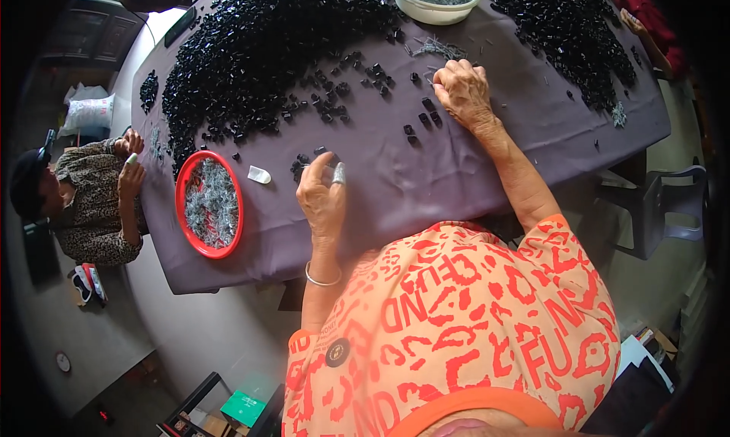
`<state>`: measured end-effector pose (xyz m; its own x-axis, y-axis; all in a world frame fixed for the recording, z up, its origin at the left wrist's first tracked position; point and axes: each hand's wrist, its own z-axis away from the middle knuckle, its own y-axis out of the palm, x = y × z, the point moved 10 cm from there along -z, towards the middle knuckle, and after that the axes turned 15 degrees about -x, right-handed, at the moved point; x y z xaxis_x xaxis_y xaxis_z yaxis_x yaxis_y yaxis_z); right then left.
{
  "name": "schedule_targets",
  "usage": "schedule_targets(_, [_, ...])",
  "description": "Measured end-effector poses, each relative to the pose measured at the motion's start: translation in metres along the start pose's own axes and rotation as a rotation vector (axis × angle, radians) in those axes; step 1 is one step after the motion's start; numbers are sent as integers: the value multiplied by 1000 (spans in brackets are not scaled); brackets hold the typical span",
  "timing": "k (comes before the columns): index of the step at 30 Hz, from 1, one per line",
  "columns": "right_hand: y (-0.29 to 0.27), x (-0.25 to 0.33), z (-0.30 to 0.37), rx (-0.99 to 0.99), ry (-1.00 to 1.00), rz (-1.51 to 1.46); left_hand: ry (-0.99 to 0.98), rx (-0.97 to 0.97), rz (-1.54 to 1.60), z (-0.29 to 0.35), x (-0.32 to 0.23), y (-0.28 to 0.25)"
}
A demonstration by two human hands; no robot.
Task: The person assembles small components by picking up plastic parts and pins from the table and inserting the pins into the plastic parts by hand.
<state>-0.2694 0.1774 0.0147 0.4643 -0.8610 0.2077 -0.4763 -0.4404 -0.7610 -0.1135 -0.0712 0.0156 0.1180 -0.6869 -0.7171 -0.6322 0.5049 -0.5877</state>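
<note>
My left hand (322,197) is over the near part of the table, its fingers bent together and one fingertip wrapped in a pale covering. Right at its fingertips lie a few small black plastic pieces (299,166); whether one is pinched cannot be made out. Farther off and to the right, my right hand (464,93) is closed with its knuckles up, beside a loose heap of thin grey pins (439,48). Its fingertips are hidden under the hand. Several black pieces (424,119) lie in a loose group just left of that wrist.
A large heap of black pieces (258,49) covers the far left, another heap (566,34) the far right. A red oval basket (180,201) holds grey pins; a white bowl (437,13) stands at the back. Other people sit at the left and far right. A grey plastic chair (646,209) stands right.
</note>
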Motion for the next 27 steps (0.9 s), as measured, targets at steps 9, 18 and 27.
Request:
schedule_targets(9, [-56, 10, 21, -198, 159, -496, 176, 0, 70, 32, -45, 11])
schedule_targets(18, [-53, 44, 64, -110, 94, -599, 134, 137, 126, 34, -48, 50])
schedule_targets(27, [-51, 50, 64, -183, 80, -461, 331, 233, 50, 2, -77, 103])
